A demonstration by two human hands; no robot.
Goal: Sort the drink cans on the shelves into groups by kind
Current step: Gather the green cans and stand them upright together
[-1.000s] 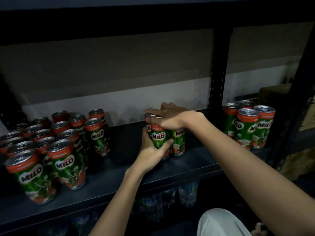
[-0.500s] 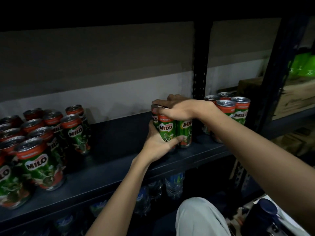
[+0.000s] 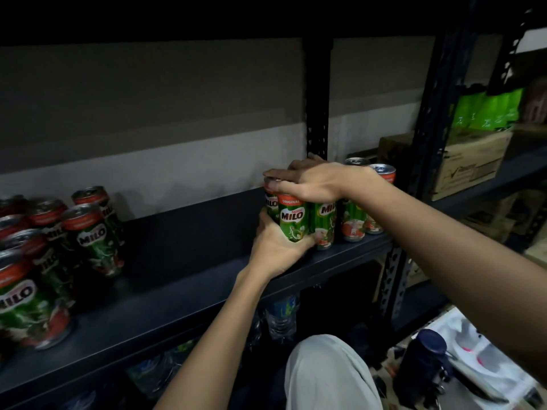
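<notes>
- left hand [image 3: 276, 247] cupped from below and the near side around a small cluster of milo cans [image 3: 299, 216], thumb across the foot of the front can, fingers curled round the cluster's left side.
- right hand [image 3: 310, 182] laid over the tops of the same cluster, fingers spread and bent down over the rims, palm on the lids; clamped on the cans from above.
- cluster upright on the dark shelf [image 3: 183, 276], pinched between both hands, at least three cans visible; bases on or just off the board, cannot tell which.
- just right of the cluster, a right-hand group of cans [image 3: 359, 214], partly hidden behind the right wrist, close beside the held cans; touching or not, cannot tell.
- far left on the same shelf, a large left group of milo cans [image 3: 59, 241], well apart from the hands.
- behind the cluster, a black slotted upright post [image 3: 318, 113].
- further right, a cardboard box [image 3: 470, 161] with green packets [image 3: 488, 109] on top.
- below the shelf, water bottles [image 3: 281, 315]; a pale-trousered knee [image 3: 328, 371] at bottom centre; a dark blue flask [image 3: 423, 368] on the floor.
- against a second ago: cluster and both hands further right along the shelf, open gap to the right-hand group now almost gone, grip unchanged.
</notes>
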